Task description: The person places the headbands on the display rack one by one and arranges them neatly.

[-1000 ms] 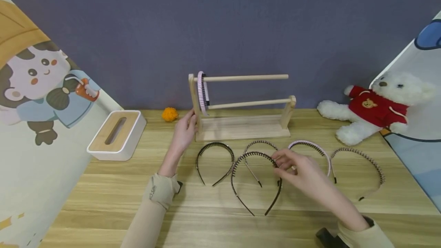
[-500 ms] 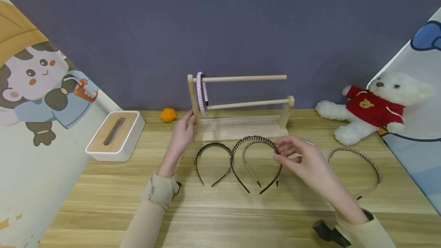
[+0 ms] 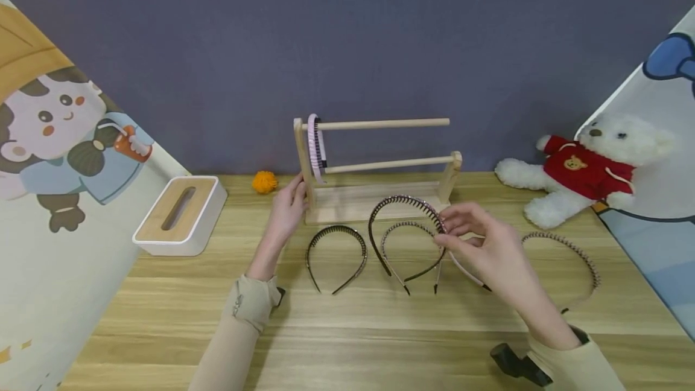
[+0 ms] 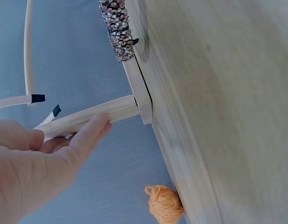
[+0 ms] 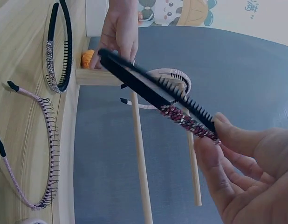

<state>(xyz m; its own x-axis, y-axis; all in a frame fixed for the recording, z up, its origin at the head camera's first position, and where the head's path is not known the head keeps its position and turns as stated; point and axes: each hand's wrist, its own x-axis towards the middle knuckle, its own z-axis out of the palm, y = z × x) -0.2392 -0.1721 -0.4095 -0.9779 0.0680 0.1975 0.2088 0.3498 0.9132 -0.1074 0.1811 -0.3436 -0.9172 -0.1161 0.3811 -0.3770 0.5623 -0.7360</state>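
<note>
One cartoon picture [image 3: 65,131] covers the wall at the far left, showing a figure with a red cup. Next comes a white tissue box [image 3: 157,213] with a wooden lid, standing on the wood-grain table [image 3: 353,330], then an orange pompom [image 3: 264,181] close to the back wall. Just right of that, the person's left hand [image 3: 288,204] grips the left upright of a wooden rack [image 3: 347,201], thumb and fingers on either side of the post. A pale pink headband [image 3: 314,146] hangs over the rack's upper rod, right beside that upright. Before the rack, a black headband [image 3: 335,228] lies on the table, its ends toward the person. To its right, a dark headband with glittery red and silver beads [image 5: 186,121] is held up in front of the rack, apart from both rods; the right hand [image 3: 488,243] pinches its right side between thumb and fingers. Behind it, a thin pinkish headband [image 3: 408,224] rests on the table, and another pink headband [image 3: 468,273] is mostly hidden by the right hand. Farther right lies a brownish coiled headband [image 3: 588,262], and beyond it leans a white teddy bear [image 3: 589,168] in a red top.
</note>
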